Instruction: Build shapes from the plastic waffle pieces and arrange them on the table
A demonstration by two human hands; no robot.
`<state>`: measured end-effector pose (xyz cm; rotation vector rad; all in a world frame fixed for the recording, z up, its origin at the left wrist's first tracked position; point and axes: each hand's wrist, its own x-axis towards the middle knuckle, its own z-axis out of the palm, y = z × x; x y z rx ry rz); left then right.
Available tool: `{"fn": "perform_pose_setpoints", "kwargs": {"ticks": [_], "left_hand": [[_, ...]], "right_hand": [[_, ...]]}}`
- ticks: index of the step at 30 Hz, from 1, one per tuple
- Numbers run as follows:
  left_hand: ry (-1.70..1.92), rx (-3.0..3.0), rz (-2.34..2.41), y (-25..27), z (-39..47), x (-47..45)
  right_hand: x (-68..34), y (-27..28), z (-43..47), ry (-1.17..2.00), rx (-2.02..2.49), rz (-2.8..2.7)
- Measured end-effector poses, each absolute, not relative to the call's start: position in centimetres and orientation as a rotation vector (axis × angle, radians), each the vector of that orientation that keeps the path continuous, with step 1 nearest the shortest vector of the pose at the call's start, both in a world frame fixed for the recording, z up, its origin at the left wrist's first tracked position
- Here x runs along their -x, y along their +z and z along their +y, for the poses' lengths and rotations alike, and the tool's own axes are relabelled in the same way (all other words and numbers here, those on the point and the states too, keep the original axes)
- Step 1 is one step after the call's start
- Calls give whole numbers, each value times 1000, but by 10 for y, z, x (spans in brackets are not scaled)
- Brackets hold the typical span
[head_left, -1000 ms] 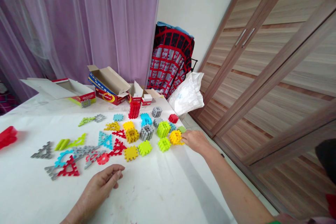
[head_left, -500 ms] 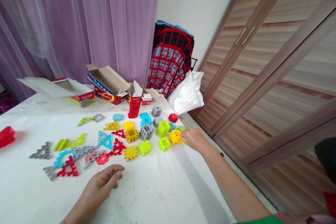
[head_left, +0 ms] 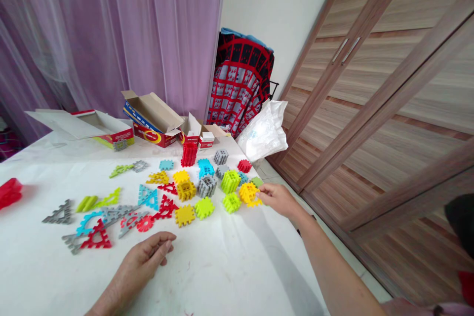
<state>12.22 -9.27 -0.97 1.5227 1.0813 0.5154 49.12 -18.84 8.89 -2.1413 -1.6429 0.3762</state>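
Observation:
My right hand (head_left: 277, 198) is at the right side of the table, its fingers pinched on the edge of a yellow toothed block piece (head_left: 255, 203). That piece sits low against a stack of yellow toothed pieces (head_left: 248, 191), and the fingers partly cover it. Left of the stack are a lime green toothed block (head_left: 231, 203) and a taller lime block (head_left: 230, 181). My left hand (head_left: 146, 255) rests on its side on the table, fingers loosely curled together with nothing visible in them. Nearest to it are a red toothed ring (head_left: 144, 223) and a mustard square piece (head_left: 184, 215).
Toothed triangles, such as a red one (head_left: 97, 237) and a grey one (head_left: 59, 212), spread over the left of the white table (head_left: 207, 276). Open cardboard boxes (head_left: 155, 112) line the back. A white plastic bag (head_left: 262, 131) stands by the far right corner, beside the wooden wardrobe (head_left: 355, 108).
My right hand has shifted slightly right, and a yellow piece now shows apart from the stack at its fingertips. My left hand has stayed in place.

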Motion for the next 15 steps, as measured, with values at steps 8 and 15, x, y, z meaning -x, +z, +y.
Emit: {"fn": "perform_pose_setpoints", "kwargs": {"ticks": [8,15], "left_hand": [[548,-1366,1063,7,-100,-135],[566,-1191,915,27,-110,-158]], "right_hand": [[-422,48,-175,509,1623,-1506],[-346,31,-171,232,1280,-1633]]}}
